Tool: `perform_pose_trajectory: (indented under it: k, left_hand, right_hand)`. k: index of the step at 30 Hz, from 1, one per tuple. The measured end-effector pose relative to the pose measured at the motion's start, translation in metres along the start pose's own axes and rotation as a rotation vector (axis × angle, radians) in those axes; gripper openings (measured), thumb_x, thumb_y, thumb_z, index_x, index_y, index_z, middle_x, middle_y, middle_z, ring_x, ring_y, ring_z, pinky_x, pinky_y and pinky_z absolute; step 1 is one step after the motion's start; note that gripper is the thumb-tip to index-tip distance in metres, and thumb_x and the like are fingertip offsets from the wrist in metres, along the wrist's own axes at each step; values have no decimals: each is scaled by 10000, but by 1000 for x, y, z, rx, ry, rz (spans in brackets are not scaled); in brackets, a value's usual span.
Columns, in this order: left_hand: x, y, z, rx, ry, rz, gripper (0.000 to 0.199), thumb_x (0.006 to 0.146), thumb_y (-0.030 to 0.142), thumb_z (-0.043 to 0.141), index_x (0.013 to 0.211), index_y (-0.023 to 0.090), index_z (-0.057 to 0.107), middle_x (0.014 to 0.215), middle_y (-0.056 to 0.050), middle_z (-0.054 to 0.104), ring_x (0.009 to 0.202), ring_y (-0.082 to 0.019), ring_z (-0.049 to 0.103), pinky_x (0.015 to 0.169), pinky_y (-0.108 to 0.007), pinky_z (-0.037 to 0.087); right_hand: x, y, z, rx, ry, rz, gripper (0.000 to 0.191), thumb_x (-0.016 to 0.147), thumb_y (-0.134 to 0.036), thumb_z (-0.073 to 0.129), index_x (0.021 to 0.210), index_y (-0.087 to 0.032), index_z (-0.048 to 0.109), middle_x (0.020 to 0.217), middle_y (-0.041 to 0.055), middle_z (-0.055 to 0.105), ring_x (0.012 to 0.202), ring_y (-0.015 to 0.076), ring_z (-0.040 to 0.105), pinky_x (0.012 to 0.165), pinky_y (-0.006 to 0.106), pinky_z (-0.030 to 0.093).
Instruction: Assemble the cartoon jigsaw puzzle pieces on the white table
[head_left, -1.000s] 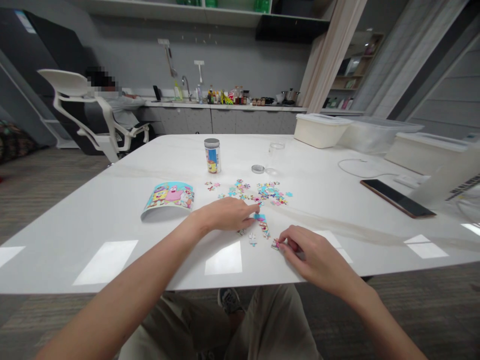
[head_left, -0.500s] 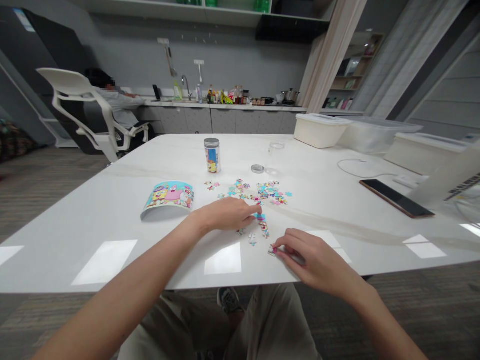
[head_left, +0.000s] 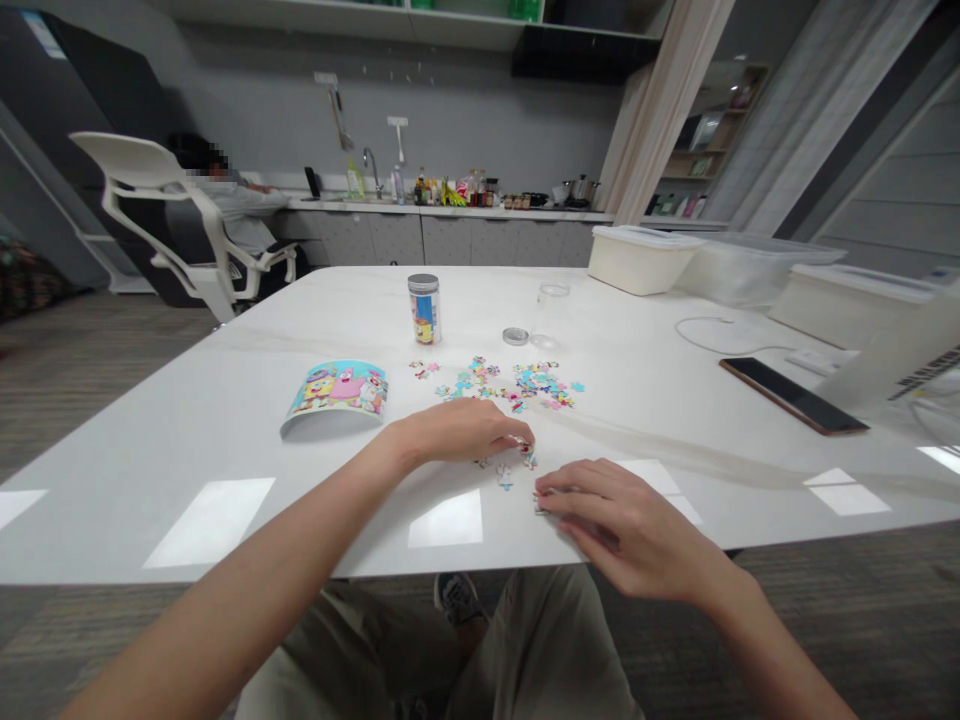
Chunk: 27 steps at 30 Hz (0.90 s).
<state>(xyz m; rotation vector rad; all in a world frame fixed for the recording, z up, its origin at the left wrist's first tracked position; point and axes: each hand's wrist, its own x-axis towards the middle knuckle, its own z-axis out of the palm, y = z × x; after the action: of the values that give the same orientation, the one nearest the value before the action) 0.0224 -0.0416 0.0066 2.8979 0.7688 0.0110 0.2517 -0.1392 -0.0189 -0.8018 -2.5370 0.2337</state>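
Note:
My left hand point(head_left: 469, 430) reaches over the white table, its fingers closed at a short strip of jigsaw puzzle pieces point(head_left: 526, 452) and partly covering it. Lower right, my right hand point(head_left: 626, 520) has its fingertips on a single puzzle piece point(head_left: 538, 507); most of that piece is hidden. Between the hands lies a loose pale puzzle piece point(head_left: 505, 478). Beyond them, many colourful puzzle pieces point(head_left: 536, 385) are spread in loose groups. A curved cartoon picture card point(head_left: 341, 390) stands arched to the left.
A lidded jar point(head_left: 424, 312) with a cartoon picture stands behind the pieces. Near it are a metal lid point(head_left: 515, 337) and a clear open jar point(head_left: 553, 315). A phone point(head_left: 791, 395), a cable and storage boxes point(head_left: 641, 262) are at the right. A person sits in a chair point(head_left: 217, 240) back left.
My left hand's fingertips have moved slightly right and nearer to me, over the strip. My right fingers have flattened from a pinch and now cover more of the single piece.

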Motion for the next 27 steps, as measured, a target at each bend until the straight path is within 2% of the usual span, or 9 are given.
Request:
perform_pose_trajectory:
  k: [3,8,12,16,27]
  left_hand:
    - [-1,0,0,24,9,-20,267,971,256,455,1206,256,582,916,-43,716,805,-157,647,695,-246,447]
    - [-2,-4,-1,71,141,-13,206,944,189,455,1080,187,609,1158,-90,627,1017,-174,596,820,-265,455]
    - [-3,-7,-2,1,99,43,247,922,113,452,1066,192,636,1133,-60,649,1064,-164,585,888,-272,443]
    - [-2,-9,1,-53,91,88,267,910,86,464,1066,186,655,1140,-53,658,1028,-158,604,880,-270,445]
    - [-3,-6,-1,-66,99,97,302,902,76,495,1120,212,653,1177,-48,636,1047,-167,600,880,-273,449]
  right_hand:
    - [0,0,-1,-4,-5,-13,283,887,-135,489,1100,-214,658,1102,101,667,1010,215,612,833,409,502]
    - [0,0,-1,22,-17,-18,277,890,-129,477,1090,-211,651,1067,87,683,974,204,621,825,399,498]
    - [0,1,0,25,-5,-13,286,885,-124,474,1113,-196,633,1074,94,683,987,210,618,827,399,497]
    - [-1,1,0,35,13,-20,286,875,-117,474,1099,-190,635,1058,95,682,964,206,617,807,391,499]
    - [-1,0,-1,38,16,-32,239,877,-133,490,1034,-178,665,1037,85,685,944,190,612,803,374,502]
